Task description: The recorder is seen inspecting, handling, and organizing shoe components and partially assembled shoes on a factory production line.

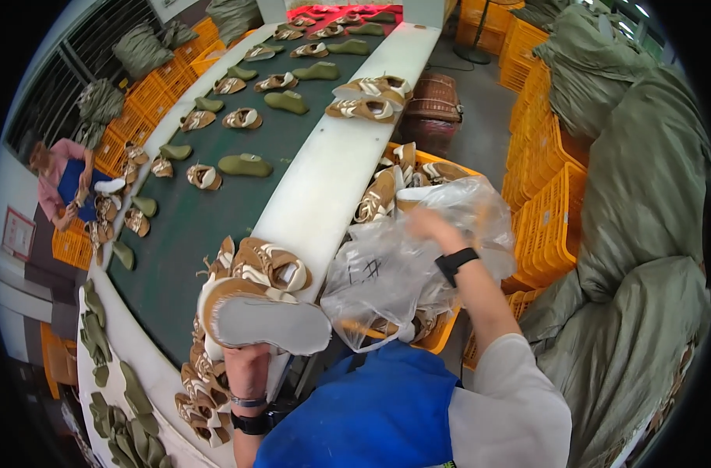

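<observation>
Toward the lower middle, my left hand (pixel 246 357) is raised and closed around a shoe (pixel 270 321), its grey sole-shaped face and pale rim turned up. The shoe hides most of those fingers. Farther right, my right hand (pixel 432 228) is closed on a clear plastic bag (pixel 375 269), its fingertips slightly blurred. That bag spreads over a yellow crate (pixel 441 337) holding brown and white sneakers (pixel 380 193). Beside my left hand, another brown sneaker (pixel 266 264) rests on the white ledge (pixel 313 175), with several more heaped below it.
A green conveyor belt (pixel 184 265) carries sneakers and olive shoe lasts (pixel 245 164). More lasts (pixel 125 437) lie at the lower left. Across the belt, a person (pixel 68 183) handles a shoe. Stacked yellow crates (pixel 554 210) and large green sacks (pixel 644 179) line the right side.
</observation>
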